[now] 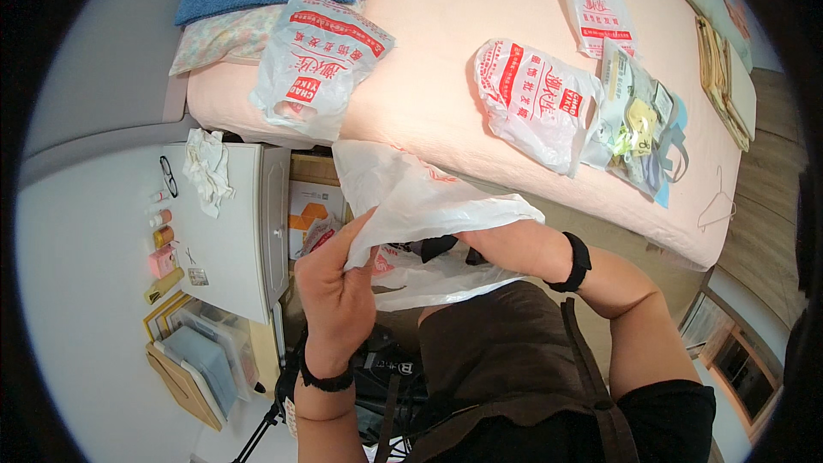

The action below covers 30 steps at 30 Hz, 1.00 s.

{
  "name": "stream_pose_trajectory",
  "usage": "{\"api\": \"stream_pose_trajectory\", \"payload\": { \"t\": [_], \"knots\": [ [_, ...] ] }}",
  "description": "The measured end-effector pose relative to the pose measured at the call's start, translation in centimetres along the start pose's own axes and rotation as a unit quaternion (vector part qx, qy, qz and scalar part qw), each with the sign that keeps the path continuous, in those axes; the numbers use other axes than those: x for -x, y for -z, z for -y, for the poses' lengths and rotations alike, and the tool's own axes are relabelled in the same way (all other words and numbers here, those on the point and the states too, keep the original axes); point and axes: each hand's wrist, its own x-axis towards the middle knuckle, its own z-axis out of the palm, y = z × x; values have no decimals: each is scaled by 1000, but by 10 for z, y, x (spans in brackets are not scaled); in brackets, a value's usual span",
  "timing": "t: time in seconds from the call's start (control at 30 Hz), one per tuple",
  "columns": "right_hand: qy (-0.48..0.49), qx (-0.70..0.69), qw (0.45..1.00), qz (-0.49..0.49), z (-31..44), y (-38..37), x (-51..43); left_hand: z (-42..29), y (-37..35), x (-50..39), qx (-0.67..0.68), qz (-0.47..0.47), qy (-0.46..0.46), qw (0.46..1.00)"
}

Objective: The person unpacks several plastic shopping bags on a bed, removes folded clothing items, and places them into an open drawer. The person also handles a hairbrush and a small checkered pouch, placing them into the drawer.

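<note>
A white plastic bag (411, 199) with red print hangs between my hands with its mouth spread. My left hand (337, 296) pinches its rim on the left side. Reaching in from the right, my right hand (514, 247) is partly inside the mouth, its fingers hidden by the bag. Some dark cloth (437, 247) shows in the bag beside those fingers; whether they grip it cannot be seen. Both wrists carry black bands.
On the pink-sheeted bed (424, 77) lie printed plastic bags (533, 103), a clear pouch (633, 128) of small items and a wire hanger (717, 206). A white cabinet (238, 251) at left holds a crumpled white cloth (207, 170), glasses (168, 177) and small bottles. A black bag (386, 360) sits below.
</note>
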Motion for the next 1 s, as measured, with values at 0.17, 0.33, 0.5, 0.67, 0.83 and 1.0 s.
{"api": "stream_pose_trajectory", "payload": {
  "t": [0.17,0.33,0.5,0.67,0.83,1.0],
  "knots": [
    [14,19,999,24,2,6,0,-1,0,1,6,-6,-5,1000],
    [8,32,998,46,-1,3,0,-2,0,3,1,0,-6,1000],
    [-41,41,998,0,-14,-5,-3,-1,0,5,20,19,7,1000],
    [-110,-13,994,17,-18,-4,-5,0,-3,6,14,14,-13,1000],
    [-76,-55,993,76,-13,1,-1,1,-5,8,25,34,6,999],
    [-51,-89,986,131,-19,-16,-3,2,-10,11,29,41,-7,999]
  ]
}}
